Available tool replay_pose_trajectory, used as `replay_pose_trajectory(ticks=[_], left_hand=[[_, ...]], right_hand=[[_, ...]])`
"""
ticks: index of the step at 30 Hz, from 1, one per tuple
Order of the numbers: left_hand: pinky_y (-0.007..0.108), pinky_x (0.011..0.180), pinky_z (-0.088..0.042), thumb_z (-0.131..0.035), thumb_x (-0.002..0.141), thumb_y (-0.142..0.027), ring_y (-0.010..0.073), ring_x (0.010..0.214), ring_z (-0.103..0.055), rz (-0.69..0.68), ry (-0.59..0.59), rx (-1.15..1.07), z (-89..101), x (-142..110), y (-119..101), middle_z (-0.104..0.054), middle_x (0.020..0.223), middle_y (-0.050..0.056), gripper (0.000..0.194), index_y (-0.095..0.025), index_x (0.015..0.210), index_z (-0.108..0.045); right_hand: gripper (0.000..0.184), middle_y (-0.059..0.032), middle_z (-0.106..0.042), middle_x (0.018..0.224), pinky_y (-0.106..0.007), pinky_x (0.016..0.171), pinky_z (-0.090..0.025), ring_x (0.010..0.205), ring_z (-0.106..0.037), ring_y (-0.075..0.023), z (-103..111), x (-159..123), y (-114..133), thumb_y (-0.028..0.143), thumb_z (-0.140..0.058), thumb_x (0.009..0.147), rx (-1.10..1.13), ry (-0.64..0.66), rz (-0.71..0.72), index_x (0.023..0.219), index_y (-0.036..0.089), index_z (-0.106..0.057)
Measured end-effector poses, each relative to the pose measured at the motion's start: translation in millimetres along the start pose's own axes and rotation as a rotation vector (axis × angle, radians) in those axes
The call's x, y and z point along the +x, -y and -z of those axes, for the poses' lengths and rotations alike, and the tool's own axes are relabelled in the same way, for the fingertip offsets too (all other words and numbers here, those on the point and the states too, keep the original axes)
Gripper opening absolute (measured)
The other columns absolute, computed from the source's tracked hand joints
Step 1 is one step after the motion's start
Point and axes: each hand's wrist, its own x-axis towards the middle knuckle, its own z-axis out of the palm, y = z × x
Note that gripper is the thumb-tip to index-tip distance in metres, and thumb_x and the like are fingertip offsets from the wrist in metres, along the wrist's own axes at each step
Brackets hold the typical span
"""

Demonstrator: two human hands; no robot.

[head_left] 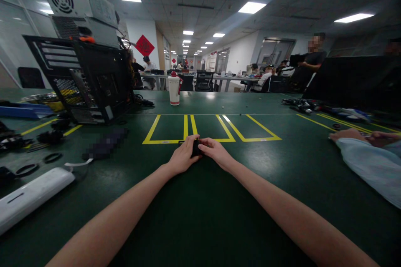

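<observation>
Both of my hands meet at the middle of the green table [200, 200], around a small black object [196, 147] whose kind I cannot make out. My left hand [184, 156] wraps over it from the left, with the fingers covering most of it. From the right, my right hand [214, 150] pinches its side between thumb and fingers. A bit of black sticks out to the left behind my left fingers. Just beyond my hands lies the front line of the yellow tape outlines [206, 140].
A black computer case [94, 79] with a power supply [78, 2] on top stands at left. Nearer are a white power strip [34, 196] and black rings [52, 157]. A white bottle [174, 89] stands ahead. At right, a co-worker's sleeve [369, 162] reaches over the table.
</observation>
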Motion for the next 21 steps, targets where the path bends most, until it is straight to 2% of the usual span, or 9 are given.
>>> replay_pose_trajectory(ticks=[4, 7, 10, 13, 17, 21], left_hand=[[0.04, 0.085, -0.042, -0.056, 0.071, -0.022, 0.0234, 0.108, -0.043, -0.014, -0.011, 0.003, -1.8, 0.7, 1.8, -0.035, 0.121, 0.006, 0.061, -0.024, 0.12, -0.019], [0.04, 0.085, -0.043, -0.056, 0.071, -0.022, 0.0228, 0.107, -0.044, -0.013, -0.01, 0.002, -1.2, 0.5, 1.1, -0.035, 0.12, 0.006, 0.061, -0.024, 0.12, -0.02], [0.04, 0.084, -0.043, -0.056, 0.071, -0.023, 0.0226, 0.106, -0.045, 0.002, -0.002, -0.002, -0.1, -0.1, 0.0, -0.036, 0.119, 0.006, 0.06, -0.025, 0.12, -0.02], [0.041, 0.082, -0.044, -0.055, 0.072, -0.023, 0.0234, 0.105, -0.046, 0.017, 0.006, -0.003, 0.1, -0.3, -0.1, -0.035, 0.12, 0.006, 0.061, -0.025, 0.12, -0.019], [0.041, 0.081, -0.045, -0.056, 0.071, -0.023, 0.0245, 0.106, -0.045, 0.015, 0.007, 0.003, -0.2, 0.2, 0.4, -0.035, 0.121, 0.006, 0.062, -0.025, 0.121, -0.019], [0.041, 0.083, -0.044, -0.056, 0.071, -0.023, 0.0245, 0.107, -0.044, 0.004, 0.002, 0.001, 0.5, 0.2, -0.3, -0.035, 0.121, 0.006, 0.061, -0.025, 0.12, -0.02]], right_hand=[[0.037, -0.0004, -0.057, 0.088, -0.034, 0.081, -0.04, 0.087, -0.053, -0.0145, 3.1, -2.9, 2.6, 0.028, -0.067, 0.059, 0.015, 0.066, 0.017, 0.091, 0.022, -0.051], [0.029, -0.0007, -0.057, 0.086, -0.034, 0.079, -0.041, 0.084, -0.054, -0.0137, 1.3, -1.3, 0.9, 0.035, -0.061, 0.065, 0.039, 0.011, -0.002, 0.089, 0.022, -0.051], [0.03, -0.0021, -0.057, 0.09, -0.034, 0.079, -0.041, 0.085, -0.054, -0.0142, -0.3, 2.0, -1.9, 0.037, -0.06, 0.066, 0.039, -0.047, -0.033, 0.09, 0.021, -0.052], [0.031, -0.0032, -0.056, 0.095, -0.035, 0.082, -0.04, 0.089, -0.053, -0.015, 1.4, 1.3, -0.3, 0.033, -0.062, 0.064, 0.014, -0.011, -0.03, 0.09, 0.02, -0.053], [0.035, -0.0007, -0.057, 0.09, -0.035, 0.082, -0.04, 0.089, -0.053, -0.0149, 3.3, -4.0, 6.5, 0.028, -0.067, 0.06, 0.029, 0.056, -0.011, 0.09, 0.022, -0.051], [0.028, -0.0003, -0.057, 0.083, -0.034, 0.078, -0.041, 0.081, -0.054, -0.0133, -1.1, -2.9, 8.5, 0.036, -0.062, 0.064, 0.065, 0.002, -0.046, 0.085, 0.021, -0.05]])
